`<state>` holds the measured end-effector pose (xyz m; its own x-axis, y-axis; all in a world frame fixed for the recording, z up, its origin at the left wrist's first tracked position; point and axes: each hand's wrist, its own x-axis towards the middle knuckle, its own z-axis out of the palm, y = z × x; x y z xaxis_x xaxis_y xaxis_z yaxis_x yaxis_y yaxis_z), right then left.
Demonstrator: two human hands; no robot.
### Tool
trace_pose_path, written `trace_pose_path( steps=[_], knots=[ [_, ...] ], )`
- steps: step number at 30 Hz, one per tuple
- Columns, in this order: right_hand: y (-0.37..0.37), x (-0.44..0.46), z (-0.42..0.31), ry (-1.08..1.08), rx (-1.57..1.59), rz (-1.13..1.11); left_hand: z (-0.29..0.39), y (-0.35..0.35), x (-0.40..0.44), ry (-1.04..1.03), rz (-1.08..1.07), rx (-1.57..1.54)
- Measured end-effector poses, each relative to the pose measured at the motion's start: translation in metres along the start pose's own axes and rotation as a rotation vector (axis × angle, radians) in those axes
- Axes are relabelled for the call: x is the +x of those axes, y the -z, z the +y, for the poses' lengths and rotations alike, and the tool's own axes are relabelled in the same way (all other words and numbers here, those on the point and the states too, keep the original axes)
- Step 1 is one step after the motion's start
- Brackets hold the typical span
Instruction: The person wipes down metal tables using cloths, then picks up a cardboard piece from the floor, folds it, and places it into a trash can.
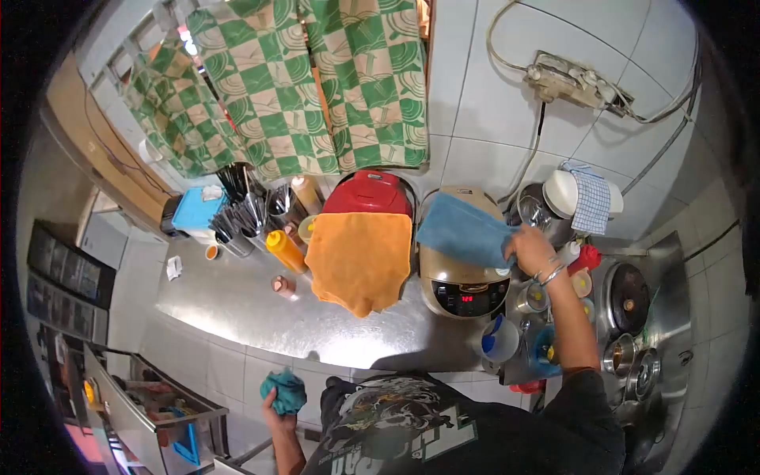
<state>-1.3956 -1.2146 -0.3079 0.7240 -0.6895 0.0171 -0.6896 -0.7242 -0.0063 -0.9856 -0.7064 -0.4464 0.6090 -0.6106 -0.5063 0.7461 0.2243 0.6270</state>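
Observation:
A crumpled teal cloth (pixel 283 393) is bunched in my left hand (pixel 273 408), held low in front of the counter's near edge. My right hand (pixel 531 248) is at the right edge of a blue cloth (pixel 463 229), its fingers closed on the fabric. That cloth lies over the lid of a gold rice cooker (pixel 451 277), whose front panel shows red lit digits. Just left of it stands a red cooker (pixel 372 192), with an orange cloth (pixel 360 257) draped over its top and front.
Squeeze bottles (pixel 286 251) and cutlery holders (pixel 229 229) stand at the left. To the right are a blue-and-white container (pixel 499 339), several metal pots (pixel 620 353) and a dark round hotplate (pixel 629 299). A power strip (pixel 578 81) with cables hangs on the tiled wall.

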Motion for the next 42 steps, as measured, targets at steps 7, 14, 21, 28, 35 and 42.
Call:
trace_pose_path(
  steps=[7, 14, 21, 28, 35, 42],
  knots=[
    [0.008, 0.017, 0.032, -0.06, -0.242, 0.13, -0.007, 0.054, -0.016, -0.001, 0.159, -0.212],
    [-0.017, 0.092, -0.094, 0.246, 0.174, 0.223, 0.013, 0.056, 0.005, -0.094, 0.207, -0.339],
    [-0.03, 0.075, -0.321, 0.393, 1.083, -0.052, 0.048, 0.092, -0.02, -0.193, -0.052, -0.371],
    [-0.104, 0.052, -0.588, 0.537, 1.373, -0.803, 0.137, 0.11, -0.06, -0.261, -0.474, -0.545],
    [-0.108, 0.044, -0.751, 0.559, 1.526, -1.066, 0.158, 0.187, -0.103, -0.487, -0.005, 0.004],
    [-0.096, 0.032, -0.871, 0.852, 1.357, -1.248, 0.13, 0.265, -0.144, -0.593, 0.203, -0.079]
  ],
)
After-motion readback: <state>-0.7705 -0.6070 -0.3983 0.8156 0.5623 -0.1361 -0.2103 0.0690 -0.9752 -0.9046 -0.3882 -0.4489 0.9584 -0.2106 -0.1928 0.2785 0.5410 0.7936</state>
